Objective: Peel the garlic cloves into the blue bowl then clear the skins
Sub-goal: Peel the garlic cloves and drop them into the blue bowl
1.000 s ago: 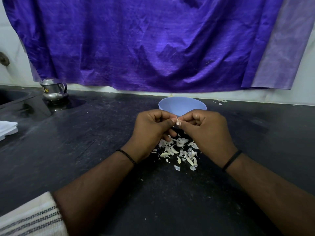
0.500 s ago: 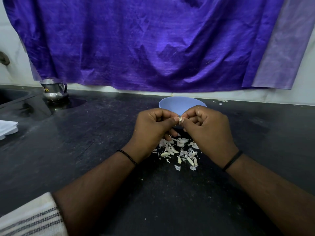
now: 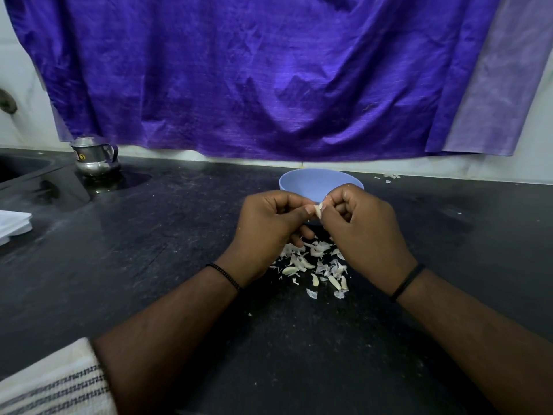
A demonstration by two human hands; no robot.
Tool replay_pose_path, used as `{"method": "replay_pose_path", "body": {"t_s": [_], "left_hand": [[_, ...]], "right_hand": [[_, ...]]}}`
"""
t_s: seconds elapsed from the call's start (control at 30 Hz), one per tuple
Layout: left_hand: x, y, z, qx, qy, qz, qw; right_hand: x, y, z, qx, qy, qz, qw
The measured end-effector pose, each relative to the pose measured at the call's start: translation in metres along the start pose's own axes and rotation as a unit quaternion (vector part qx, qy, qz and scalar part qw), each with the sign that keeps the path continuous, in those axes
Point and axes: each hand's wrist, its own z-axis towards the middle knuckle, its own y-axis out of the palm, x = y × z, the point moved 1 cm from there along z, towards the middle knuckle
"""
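Note:
A small white garlic clove (image 3: 318, 209) is pinched between my left hand (image 3: 270, 227) and my right hand (image 3: 363, 232), which meet just in front of the blue bowl (image 3: 317, 182). Both hands have their fingers curled around the clove. The bowl stands on the black counter behind my hands, and its inside is hidden from here. A pile of garlic skins and cloves (image 3: 314, 263) lies on the counter below and between my wrists.
A steel jug (image 3: 95, 158) stands at the back left beside a dark sink (image 3: 21, 169). White folded cloth (image 3: 13, 224) lies at the left edge. A few skin bits (image 3: 389, 177) sit by the wall. A purple cloth (image 3: 254, 73) hangs behind.
Both hands have risen slightly toward the bowl with the clove, and my right fingers have shifted on it. The pile of skins has not moved.

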Motion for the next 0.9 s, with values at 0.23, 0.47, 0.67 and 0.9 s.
{"method": "replay_pose_path", "body": {"t_s": [0.23,0.47,0.67,0.9], "left_hand": [[0.0015,-0.0007,-0.0002,0.017,0.004,0.006,1.0],[0.0008,-0.0054,0.0003,0.054,0.015,0.035,0.998],[0.0009,-0.0069,0.0017,0.072,0.022,0.04,0.996],[0.0002,-0.0052,0.0007,0.061,0.006,0.048,0.997]], "right_hand": [[0.0003,0.0028,0.0,-0.021,0.046,0.094,0.994],[0.0014,0.001,0.0009,-0.028,0.028,0.106,0.994],[-0.0001,-0.0044,0.0001,-0.028,-0.02,0.021,0.999],[-0.0027,-0.0021,-0.0011,-0.03,0.004,0.069,0.997]]}}
